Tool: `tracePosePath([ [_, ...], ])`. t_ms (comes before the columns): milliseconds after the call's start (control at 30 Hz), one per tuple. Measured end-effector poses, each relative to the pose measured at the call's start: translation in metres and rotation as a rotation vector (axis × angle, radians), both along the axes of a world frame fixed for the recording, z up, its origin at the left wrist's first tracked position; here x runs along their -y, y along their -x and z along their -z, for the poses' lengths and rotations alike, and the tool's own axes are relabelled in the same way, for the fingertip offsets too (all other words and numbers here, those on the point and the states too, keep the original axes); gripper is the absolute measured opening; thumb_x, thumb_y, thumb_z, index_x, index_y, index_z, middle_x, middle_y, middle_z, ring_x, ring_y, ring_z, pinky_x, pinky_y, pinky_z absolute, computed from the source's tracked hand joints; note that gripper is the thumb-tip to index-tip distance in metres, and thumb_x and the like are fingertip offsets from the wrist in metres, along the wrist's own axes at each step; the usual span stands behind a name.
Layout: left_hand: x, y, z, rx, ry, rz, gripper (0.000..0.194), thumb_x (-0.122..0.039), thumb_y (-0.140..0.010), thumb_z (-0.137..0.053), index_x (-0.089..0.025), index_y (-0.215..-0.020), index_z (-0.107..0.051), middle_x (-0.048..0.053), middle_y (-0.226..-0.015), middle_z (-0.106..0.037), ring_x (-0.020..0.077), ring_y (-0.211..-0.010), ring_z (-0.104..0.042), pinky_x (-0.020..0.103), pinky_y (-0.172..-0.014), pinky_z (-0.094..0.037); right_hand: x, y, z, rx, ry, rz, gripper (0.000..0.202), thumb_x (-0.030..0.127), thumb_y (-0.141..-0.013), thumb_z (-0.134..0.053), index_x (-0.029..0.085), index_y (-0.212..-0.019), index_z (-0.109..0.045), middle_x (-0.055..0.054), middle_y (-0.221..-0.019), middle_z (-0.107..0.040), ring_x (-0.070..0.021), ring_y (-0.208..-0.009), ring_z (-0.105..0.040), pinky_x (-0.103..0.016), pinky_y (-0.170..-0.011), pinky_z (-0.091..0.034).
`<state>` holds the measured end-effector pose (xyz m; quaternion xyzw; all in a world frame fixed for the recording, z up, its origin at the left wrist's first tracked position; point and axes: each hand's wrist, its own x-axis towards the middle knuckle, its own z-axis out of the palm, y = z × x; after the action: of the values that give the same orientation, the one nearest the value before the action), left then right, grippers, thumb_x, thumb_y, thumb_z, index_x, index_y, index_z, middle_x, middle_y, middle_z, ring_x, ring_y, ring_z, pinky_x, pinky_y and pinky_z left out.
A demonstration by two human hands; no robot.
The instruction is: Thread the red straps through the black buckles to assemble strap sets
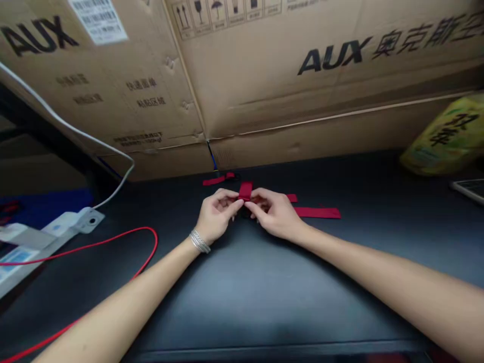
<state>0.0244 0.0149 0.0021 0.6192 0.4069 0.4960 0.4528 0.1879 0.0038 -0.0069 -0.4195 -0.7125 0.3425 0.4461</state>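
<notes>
Near the middle of the dark table (242,292), a red fabric strap (245,190) is pinched between both hands. My left hand (218,213) grips its lower left edge with thumb and fingers and has a silver bracelet at the wrist. My right hand (273,210) pinches the lower right edge, its thumb close to the left thumb. Other red strap pieces (319,213) extend flat to the right from behind my right hand. A smaller red strap (214,180) with a black part lies just beyond my left hand.
Large cardboard boxes (264,75) stand along the back. A yellow bag (446,136) and a device's edge (469,189) are at the right. On the left are a white power strip (41,237), a white cable (86,135) and a red cable (113,237).
</notes>
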Motion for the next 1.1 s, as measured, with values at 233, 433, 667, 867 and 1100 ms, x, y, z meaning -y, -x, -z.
tracePosePath([
  [233,0.0019,0.0024,-0.0004,-0.118,-0.026,-0.023,0.025,-0.031,-0.071,-0.071,-0.012,-0.087,-0.065,-0.003,-0.055,-0.052,0.0059,-0.045,-0.047,0.019,-0.043,-0.038,0.0000,-0.0031,-0.0022,0.139,-0.155,0.042,0.011,0.025,-0.086,-0.050,0.017,-0.080,-0.053,-0.001,-0.067,-0.058,-0.0118,-0.057,-0.053,-0.023,-0.056,-0.040],
  [433,0.0032,0.0004,-0.0016,-0.056,0.067,0.032,0.031,-0.038,-0.072,-0.069,-0.011,-0.085,-0.059,-0.001,-0.049,-0.059,0.0107,-0.038,-0.053,0.021,-0.037,-0.043,-0.0021,-0.0039,0.0000,0.162,-0.233,0.058,0.009,0.023,-0.087,-0.050,0.017,-0.082,-0.056,-0.002,-0.072,-0.060,-0.0123,-0.061,-0.053,-0.023,-0.059,-0.040],
  [667,0.0008,-0.0001,0.0007,0.058,0.081,0.069,0.027,-0.031,-0.071,-0.071,-0.014,-0.080,-0.053,0.001,-0.062,-0.065,0.0160,-0.060,-0.067,0.030,-0.064,-0.057,-0.0028,-0.0033,0.0014,0.136,-0.252,0.096,0.009,0.023,-0.084,-0.055,0.017,-0.085,-0.061,-0.004,-0.076,-0.058,-0.0124,-0.061,-0.053,-0.024,-0.057,-0.042],
  [867,-0.0009,0.0021,0.0038,0.022,0.045,0.038,0.022,-0.028,-0.072,-0.069,-0.015,-0.080,-0.053,-0.001,-0.065,-0.063,0.0137,-0.062,-0.066,0.027,-0.066,-0.055,-0.0025,0.0003,0.0025,-0.115,0.067,-0.034,0.018,0.030,-0.084,-0.056,0.018,-0.097,-0.058,-0.004,-0.077,-0.066,-0.0154,-0.063,-0.064,-0.027,-0.057,-0.051],
  [1100,-0.0010,0.0027,0.0060,-0.049,-0.018,0.032,0.020,-0.028,-0.074,-0.067,-0.015,-0.081,-0.054,0.000,-0.068,-0.062,0.0134,-0.065,-0.064,0.026,-0.067,-0.053,-0.0059,0.0006,0.0056,-0.247,0.168,-0.076,0.018,0.030,-0.079,-0.062,0.017,-0.090,-0.055,-0.002,-0.072,-0.064,-0.0170,-0.065,-0.066,-0.027,-0.055,-0.055],
])
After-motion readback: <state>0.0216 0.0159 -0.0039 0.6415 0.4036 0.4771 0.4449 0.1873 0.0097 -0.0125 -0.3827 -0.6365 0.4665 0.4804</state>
